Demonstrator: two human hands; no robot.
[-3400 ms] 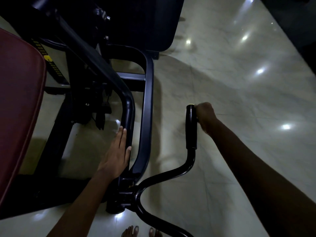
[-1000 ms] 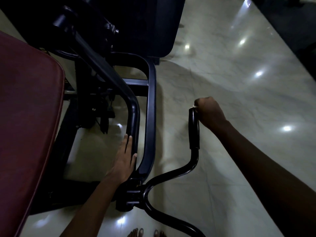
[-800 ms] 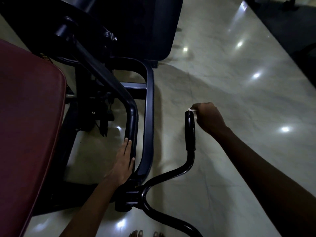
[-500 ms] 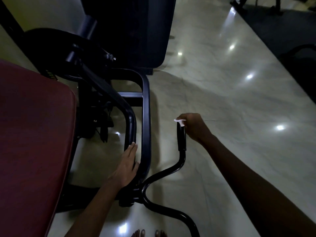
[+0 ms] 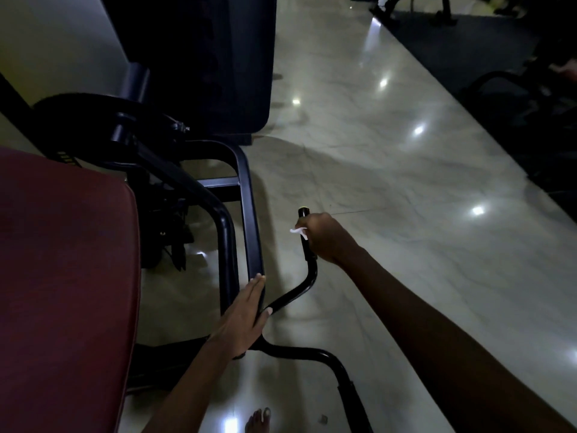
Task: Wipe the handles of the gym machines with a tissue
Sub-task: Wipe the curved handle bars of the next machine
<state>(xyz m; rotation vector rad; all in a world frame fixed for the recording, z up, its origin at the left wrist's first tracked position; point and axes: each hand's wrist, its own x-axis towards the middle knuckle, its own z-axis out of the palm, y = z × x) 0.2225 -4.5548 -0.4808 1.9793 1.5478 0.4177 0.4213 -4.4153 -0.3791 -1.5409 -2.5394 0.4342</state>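
A black upright handle (image 5: 303, 213) rises from a curved black bar (image 5: 296, 292) of a gym machine. My right hand (image 5: 326, 237) is closed around the middle of this handle, with a white tissue (image 5: 298, 231) sticking out at the thumb side. Only the handle's top cap and its lower end show. My left hand (image 5: 242, 320) lies flat with fingers together against the black frame tube (image 5: 249, 220), its thumb hooked around the tube's right side.
A dark red padded seat (image 5: 62, 276) fills the left. Black machine frame and a dark weight-stack cover (image 5: 212, 64) stand behind. Glossy pale floor (image 5: 406, 189) stretches right. Dark mats and other machines (image 5: 515, 89) lie at the far right. My bare toes (image 5: 257, 420) show below.
My right hand slid from the handle's top down to its middle, with the tissue. My left hand shifted from the inner tube to the outer frame tube. The view tilted up.
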